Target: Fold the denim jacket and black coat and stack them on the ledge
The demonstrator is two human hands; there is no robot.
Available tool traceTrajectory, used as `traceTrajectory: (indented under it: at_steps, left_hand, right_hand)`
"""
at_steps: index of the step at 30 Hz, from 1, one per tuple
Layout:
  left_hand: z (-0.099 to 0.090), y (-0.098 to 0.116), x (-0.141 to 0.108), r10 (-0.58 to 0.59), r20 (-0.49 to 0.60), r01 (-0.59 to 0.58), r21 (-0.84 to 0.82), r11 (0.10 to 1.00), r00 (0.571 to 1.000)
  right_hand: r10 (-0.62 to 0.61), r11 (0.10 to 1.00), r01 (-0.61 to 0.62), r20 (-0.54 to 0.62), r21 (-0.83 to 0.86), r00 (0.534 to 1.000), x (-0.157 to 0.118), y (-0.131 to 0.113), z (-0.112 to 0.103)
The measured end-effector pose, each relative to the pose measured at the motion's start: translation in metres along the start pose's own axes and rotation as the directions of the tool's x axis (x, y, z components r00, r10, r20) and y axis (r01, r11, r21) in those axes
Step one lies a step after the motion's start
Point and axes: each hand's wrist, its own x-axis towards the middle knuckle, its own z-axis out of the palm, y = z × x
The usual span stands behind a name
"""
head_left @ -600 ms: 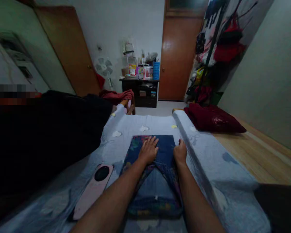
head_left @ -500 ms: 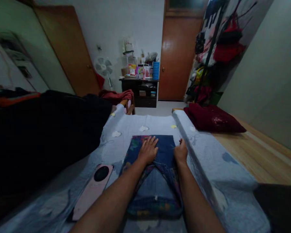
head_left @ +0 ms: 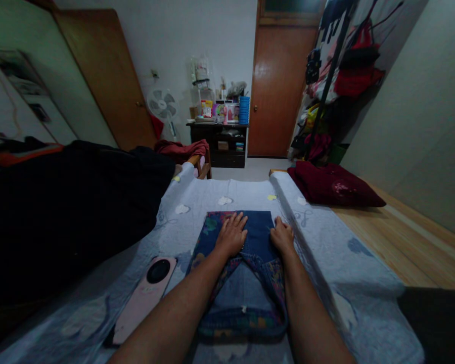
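A folded blue denim garment [head_left: 256,227] with a colourful flower print lies flat on the patterned bedsheet [head_left: 242,189]. Its near part forms a triangular opening above a band with a small light spot. My left hand [head_left: 232,235] rests palm down on the upper middle of the cloth, fingers stretched out and a little apart. At the right edge of the garment, my right hand [head_left: 282,235] has its fingers curled in against the fabric. A pink phone [head_left: 142,303] with a large round black camera area lies to the left of my left forearm.
Black clothing [head_left: 79,212] is heaped along the left side. A dark red folded cloth [head_left: 333,184] lies on the wooden surface [head_left: 379,227] at the right. Beyond the bed stand a dark cabinet [head_left: 218,156], a white fan [head_left: 163,103] and a closed door [head_left: 278,91].
My right hand has shifted slightly left, closer in against the garment's right edge. My left hand and the garment stay almost where they were.
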Motion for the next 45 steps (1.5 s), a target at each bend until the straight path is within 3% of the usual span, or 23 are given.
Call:
traceTrajectory:
  at_steps: [10, 15, 19, 23, 36, 38, 41, 45]
  left_hand:
    - [0.001, -0.001, 0.001, -0.002, -0.005, 0.002, -0.012, 1.0, 1.0]
    - [0.001, -0.001, 0.0, 0.01, -0.024, -0.01, -0.009, 1.0, 1.0]
    - [0.002, -0.002, 0.0, 0.012, -0.023, -0.012, -0.006, 1.0, 1.0]
    - [0.003, -0.003, 0.0, 0.013, -0.02, -0.013, -0.002, 1.0, 1.0]
    - [0.004, -0.003, -0.001, 0.013, -0.04, -0.012, 0.012, 1.0, 0.999]
    - [0.005, -0.003, -0.001, 0.015, -0.042, -0.015, 0.013, 1.0, 0.999]
    - [0.006, -0.004, 0.0, 0.021, -0.046, -0.02, 0.019, 1.0, 0.999]
    - [0.005, -0.004, 0.0, 0.02, -0.034, -0.02, 0.018, 1.0, 0.999]
  right_hand:
    - [-0.012, 0.99, 0.035, -0.164, 0.139, 0.986, 0.008, 0.008, 0.001]
    - [-0.09, 0.995, 0.092, -0.057, 0.031, 0.994, 0.005, 0.005, 0.006]
    - [-0.082, 0.996, 0.083, 0.038, -0.027, 0.996, 0.002, 0.001, 0.007]
    - [-0.058, 0.997, 0.061, 0.062, -0.049, 0.996, 0.001, -0.003, 0.004]
    - [-0.096, 0.992, 0.088, -0.089, -0.095, 0.991, -0.006, -0.006, -0.001]
    - [-0.143, 0.989, 0.137, -0.154, -0.049, 0.978, -0.006, -0.008, -0.002]
    - [-0.331, 0.937, 0.349, -0.241, 0.032, 0.912, -0.004, -0.017, 0.0]
    - [-0.519, 0.834, 0.542, -0.186, 0.102, 0.834, -0.005, -0.026, 0.015]
